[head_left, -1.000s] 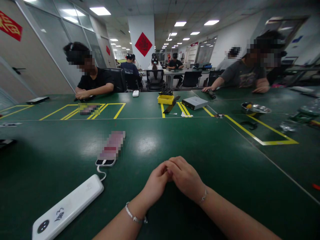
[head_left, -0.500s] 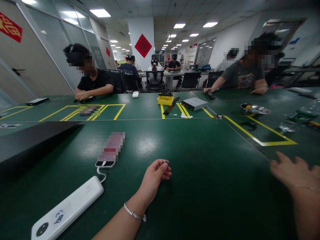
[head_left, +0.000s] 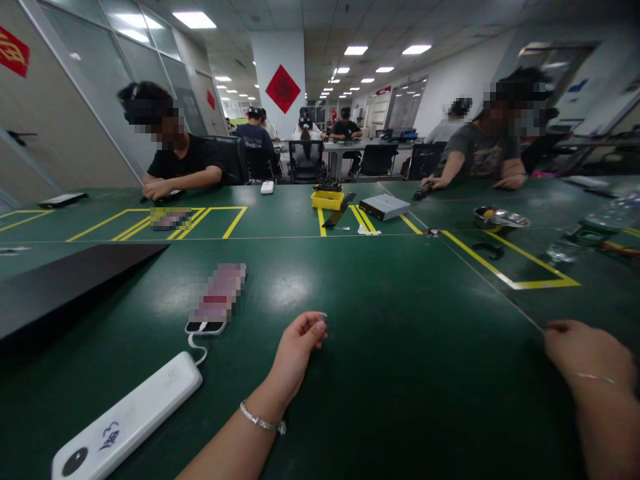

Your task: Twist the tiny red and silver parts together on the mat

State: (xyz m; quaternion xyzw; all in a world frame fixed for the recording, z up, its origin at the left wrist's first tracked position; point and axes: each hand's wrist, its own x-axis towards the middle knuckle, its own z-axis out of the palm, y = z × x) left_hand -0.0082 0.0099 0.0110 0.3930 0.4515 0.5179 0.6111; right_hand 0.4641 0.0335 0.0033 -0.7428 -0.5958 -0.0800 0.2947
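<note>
Left hand [head_left: 295, 347], lower centre, pinches small shiny bit [head_left: 323, 317]; tip-only grip could drop it. Right hand [head_left: 587, 353], lower right: curled, can't tell if holding anything.

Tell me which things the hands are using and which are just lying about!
In use, it seems:
left hand
tiny shiny thing it pinches
right hand, its grip unclear

Probably just lying about:
phone
white power bank, cabled to the phone
yellow tray
silver box
</note>
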